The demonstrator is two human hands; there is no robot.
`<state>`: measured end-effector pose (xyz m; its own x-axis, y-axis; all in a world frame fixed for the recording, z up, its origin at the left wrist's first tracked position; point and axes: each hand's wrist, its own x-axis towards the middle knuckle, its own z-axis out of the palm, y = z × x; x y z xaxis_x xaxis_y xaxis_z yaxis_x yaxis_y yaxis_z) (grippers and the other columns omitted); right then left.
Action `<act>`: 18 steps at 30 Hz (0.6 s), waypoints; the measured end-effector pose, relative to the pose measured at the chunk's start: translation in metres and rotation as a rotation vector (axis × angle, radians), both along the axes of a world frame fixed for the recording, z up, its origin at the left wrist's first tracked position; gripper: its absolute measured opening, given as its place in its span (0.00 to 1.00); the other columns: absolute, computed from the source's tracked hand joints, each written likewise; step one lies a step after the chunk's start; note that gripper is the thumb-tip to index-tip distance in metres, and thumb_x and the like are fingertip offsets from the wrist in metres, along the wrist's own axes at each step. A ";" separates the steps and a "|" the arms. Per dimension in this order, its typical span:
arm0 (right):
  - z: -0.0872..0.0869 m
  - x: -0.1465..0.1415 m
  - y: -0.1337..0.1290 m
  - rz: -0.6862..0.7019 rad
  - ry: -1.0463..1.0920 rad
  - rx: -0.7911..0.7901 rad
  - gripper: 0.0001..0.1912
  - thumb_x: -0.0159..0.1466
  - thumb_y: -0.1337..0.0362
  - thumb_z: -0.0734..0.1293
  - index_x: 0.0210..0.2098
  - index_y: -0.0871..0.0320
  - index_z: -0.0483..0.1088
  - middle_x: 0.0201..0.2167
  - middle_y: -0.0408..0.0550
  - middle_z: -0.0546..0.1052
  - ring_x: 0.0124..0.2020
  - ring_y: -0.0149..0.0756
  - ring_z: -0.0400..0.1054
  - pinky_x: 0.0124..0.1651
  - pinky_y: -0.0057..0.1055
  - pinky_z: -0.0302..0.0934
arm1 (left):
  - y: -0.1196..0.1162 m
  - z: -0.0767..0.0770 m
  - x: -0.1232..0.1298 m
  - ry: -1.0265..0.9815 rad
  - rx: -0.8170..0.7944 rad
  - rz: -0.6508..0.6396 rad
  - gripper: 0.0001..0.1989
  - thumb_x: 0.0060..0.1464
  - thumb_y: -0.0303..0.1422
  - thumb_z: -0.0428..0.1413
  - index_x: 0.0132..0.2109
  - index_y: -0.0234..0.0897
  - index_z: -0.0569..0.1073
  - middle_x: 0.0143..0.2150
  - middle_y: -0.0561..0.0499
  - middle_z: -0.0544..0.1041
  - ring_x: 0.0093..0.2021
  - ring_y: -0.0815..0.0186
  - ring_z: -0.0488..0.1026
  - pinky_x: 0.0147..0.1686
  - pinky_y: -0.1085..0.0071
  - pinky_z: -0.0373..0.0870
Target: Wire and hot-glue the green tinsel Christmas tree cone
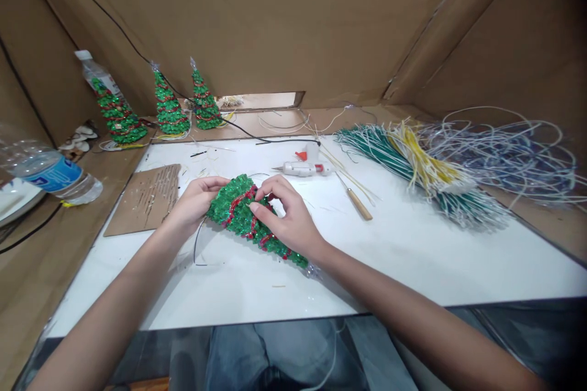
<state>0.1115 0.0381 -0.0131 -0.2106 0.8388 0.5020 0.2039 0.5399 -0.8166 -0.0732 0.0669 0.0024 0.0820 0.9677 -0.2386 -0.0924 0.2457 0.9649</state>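
A small green Christmas tree (241,225) with a red garland lies on its side over the white board, its clear tip toward the lower right. My left hand (197,201) is closed around its wide base, with the fingertips partly hidden behind it. On the tree's upper side, my right hand (287,211) has thumb and index finger close together at the red garland; whether a strand is between them is too small to tell. A thin dark wire (196,244) hangs down from near the base.
Three similar trees (170,104) and a plastic bottle (98,76) stand at the back left. A glue gun-like white tool (300,168), a wooden-handled awl (358,201) and a cardboard piece (147,198) lie on the white board (403,263). Bundled wires (380,156) cover the right. Another bottle (59,174) lies left.
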 end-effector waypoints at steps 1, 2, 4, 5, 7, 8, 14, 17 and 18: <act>-0.001 0.000 0.000 -0.001 0.001 0.002 0.03 0.60 0.65 0.67 0.31 0.56 0.67 0.33 0.44 0.66 0.37 0.33 0.62 0.42 0.34 0.58 | 0.000 -0.001 0.000 0.000 0.002 -0.002 0.10 0.28 0.24 0.61 0.26 0.34 0.77 0.21 0.55 0.77 0.19 0.70 0.70 0.21 0.76 0.66; -0.001 0.000 0.000 -0.003 0.000 0.005 0.03 0.60 0.65 0.67 0.31 0.56 0.67 0.33 0.44 0.66 0.37 0.32 0.62 0.42 0.33 0.58 | 0.000 -0.001 0.000 -0.002 0.003 -0.004 0.11 0.28 0.24 0.61 0.27 0.34 0.77 0.21 0.55 0.77 0.19 0.70 0.70 0.21 0.76 0.66; -0.002 -0.001 0.000 -0.008 -0.005 0.009 0.04 0.60 0.64 0.66 0.31 0.56 0.67 0.34 0.44 0.67 0.37 0.32 0.62 0.42 0.33 0.58 | 0.000 -0.002 0.000 -0.006 0.001 -0.008 0.11 0.28 0.24 0.62 0.27 0.33 0.78 0.21 0.54 0.78 0.19 0.70 0.70 0.22 0.76 0.67; -0.002 -0.001 0.000 -0.009 -0.009 0.007 0.04 0.60 0.64 0.66 0.31 0.56 0.66 0.34 0.44 0.67 0.38 0.32 0.62 0.42 0.33 0.58 | 0.000 -0.002 0.000 -0.007 -0.001 -0.009 0.11 0.28 0.24 0.62 0.28 0.33 0.78 0.22 0.53 0.78 0.19 0.70 0.71 0.22 0.76 0.67; -0.001 -0.001 0.000 -0.010 -0.014 0.000 0.04 0.60 0.64 0.66 0.31 0.56 0.66 0.34 0.44 0.67 0.38 0.33 0.62 0.42 0.33 0.58 | 0.000 -0.002 0.000 -0.006 -0.006 -0.011 0.12 0.29 0.25 0.63 0.29 0.32 0.78 0.22 0.52 0.79 0.20 0.70 0.71 0.22 0.76 0.68; -0.001 -0.001 0.000 -0.010 -0.016 -0.004 0.04 0.60 0.63 0.66 0.31 0.55 0.66 0.34 0.44 0.67 0.38 0.33 0.62 0.41 0.33 0.58 | 0.000 -0.002 0.000 -0.004 -0.007 -0.010 0.12 0.29 0.25 0.63 0.29 0.32 0.78 0.22 0.52 0.79 0.20 0.70 0.71 0.22 0.77 0.68; 0.002 -0.001 0.000 -0.011 -0.037 -0.016 0.04 0.61 0.63 0.66 0.31 0.56 0.66 0.34 0.44 0.67 0.38 0.33 0.62 0.41 0.34 0.59 | -0.001 0.002 0.002 0.021 -0.021 -0.029 0.12 0.29 0.25 0.63 0.29 0.32 0.79 0.23 0.51 0.79 0.20 0.69 0.72 0.23 0.75 0.68; 0.002 -0.002 0.000 -0.012 -0.040 -0.028 0.05 0.61 0.63 0.65 0.31 0.56 0.65 0.35 0.45 0.67 0.38 0.33 0.62 0.41 0.34 0.59 | -0.002 0.002 0.003 0.031 -0.027 -0.019 0.13 0.28 0.24 0.63 0.30 0.32 0.79 0.23 0.51 0.79 0.20 0.68 0.72 0.22 0.75 0.68; 0.001 -0.002 0.000 -0.009 -0.039 -0.032 0.05 0.61 0.62 0.65 0.30 0.55 0.65 0.35 0.45 0.67 0.38 0.33 0.62 0.40 0.34 0.59 | -0.002 0.002 0.003 0.028 -0.026 -0.009 0.13 0.28 0.24 0.63 0.29 0.32 0.79 0.23 0.52 0.79 0.20 0.68 0.72 0.22 0.75 0.68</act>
